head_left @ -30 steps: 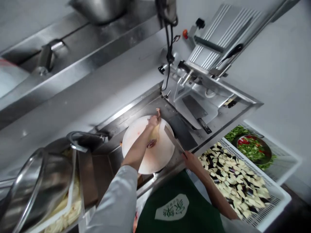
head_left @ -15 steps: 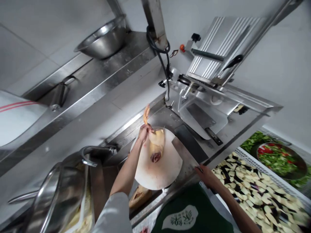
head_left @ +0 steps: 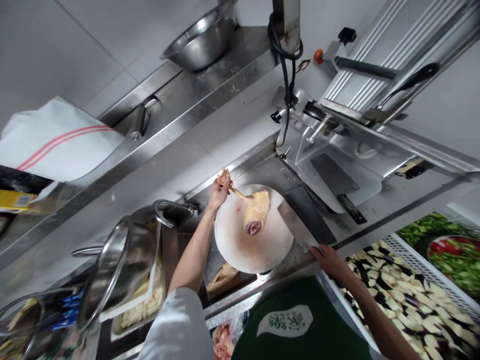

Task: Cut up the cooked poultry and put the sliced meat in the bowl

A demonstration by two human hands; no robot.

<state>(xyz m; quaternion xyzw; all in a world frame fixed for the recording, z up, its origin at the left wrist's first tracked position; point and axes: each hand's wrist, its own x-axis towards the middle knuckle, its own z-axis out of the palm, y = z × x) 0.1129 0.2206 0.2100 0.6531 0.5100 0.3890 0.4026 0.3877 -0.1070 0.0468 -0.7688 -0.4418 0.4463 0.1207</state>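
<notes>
The left hand is closed round the thin shank of a poultry leg, the foot poking out past the fingers on the far side. The leg's thick, yellow-skinned end lies on the far right part of a round white board, its red cut face toward the near side. The right hand grips a cleaver by the handle, its blade pointing far left beside the board's right edge; whether blade and board touch, I cannot tell. Near left of the board lies another poultry piece. Farther right, a 2nd cleaver lies below a metal slicer. A white basket of cut eggplant stands at near right. Far left, 2 red stripes cross a white cloth.
</notes>
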